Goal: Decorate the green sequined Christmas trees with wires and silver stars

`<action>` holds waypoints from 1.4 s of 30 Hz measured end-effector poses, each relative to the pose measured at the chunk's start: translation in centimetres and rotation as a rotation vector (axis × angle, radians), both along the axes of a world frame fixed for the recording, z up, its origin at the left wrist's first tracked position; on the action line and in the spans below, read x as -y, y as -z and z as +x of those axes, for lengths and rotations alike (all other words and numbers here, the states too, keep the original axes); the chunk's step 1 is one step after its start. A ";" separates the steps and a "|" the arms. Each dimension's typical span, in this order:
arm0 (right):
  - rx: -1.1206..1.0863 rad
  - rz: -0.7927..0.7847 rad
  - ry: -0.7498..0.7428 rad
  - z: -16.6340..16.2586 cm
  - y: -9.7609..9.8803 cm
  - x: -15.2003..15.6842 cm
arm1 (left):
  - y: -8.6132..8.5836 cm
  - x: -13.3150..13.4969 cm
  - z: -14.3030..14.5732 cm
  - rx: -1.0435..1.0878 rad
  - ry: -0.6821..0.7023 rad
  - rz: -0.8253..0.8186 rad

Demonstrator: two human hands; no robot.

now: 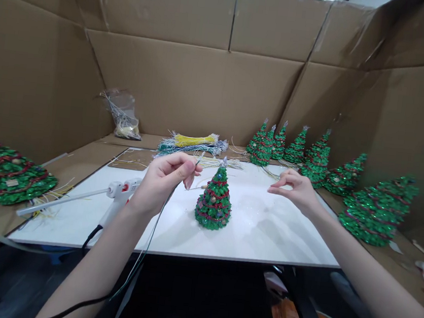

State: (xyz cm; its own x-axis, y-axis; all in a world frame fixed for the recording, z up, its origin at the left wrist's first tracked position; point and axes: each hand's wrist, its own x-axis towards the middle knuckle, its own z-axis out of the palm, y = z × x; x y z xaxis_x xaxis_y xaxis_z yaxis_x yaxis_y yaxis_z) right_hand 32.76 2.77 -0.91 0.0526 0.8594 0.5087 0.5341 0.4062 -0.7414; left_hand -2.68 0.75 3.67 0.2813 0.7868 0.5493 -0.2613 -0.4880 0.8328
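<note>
A small green Christmas tree (215,200) with red garland and a clear tip stands upright on the white board (256,240), between my hands. To its upper left, my left hand (175,173) is closed in a pinch on a thin green wire (159,217). The wire's short end sticks up past the fingertips, and its long part hangs down along my forearm. My right hand (293,188) is raised to the right of the tree, with thumb and fingertips pressed together. Whatever sits in that pinch, if anything, is too small to make out. Neither hand touches the tree.
A white glue gun (118,194) with a glue stick lies left. Behind are yellow, white and green wire bundles (194,144) and a plastic bag (123,115). Several finished trees (316,163) stand right; another tree (7,171) lies left. Cardboard walls (190,85) enclose the table.
</note>
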 end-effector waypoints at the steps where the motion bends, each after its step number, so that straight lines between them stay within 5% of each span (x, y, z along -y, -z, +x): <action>1: -0.017 -0.001 -0.007 -0.2 0.0 0.0 | 0.0 0.0 0.0 -0.001 0.000 -0.003; 14: -0.002 -0.081 -0.089 -0.6 0.7 -0.5 | 0.2 0.0 -0.2 -0.005 -0.006 -0.004; 28: 0.177 -0.044 0.206 2.5 3.2 -2.9 | 0.1 0.3 -0.4 0.003 -0.033 -0.016; 34: 0.193 -0.150 -0.012 0.5 3.3 -2.6 | -0.1 0.4 -0.2 0.025 -0.022 -0.030; 42: 0.319 -0.308 -0.446 -9.3 2.7 -0.8 | -0.4 1.0 0.0 0.044 -0.026 -0.028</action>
State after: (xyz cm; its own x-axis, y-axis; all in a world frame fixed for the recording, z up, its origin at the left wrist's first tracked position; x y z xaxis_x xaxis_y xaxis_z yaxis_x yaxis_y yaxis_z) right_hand 23.49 3.58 -3.62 -0.4584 0.8732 0.1654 0.5771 0.4340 -0.6918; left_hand -2.72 -0.28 4.08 0.2359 0.8090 0.5383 -0.2856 -0.4718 0.8342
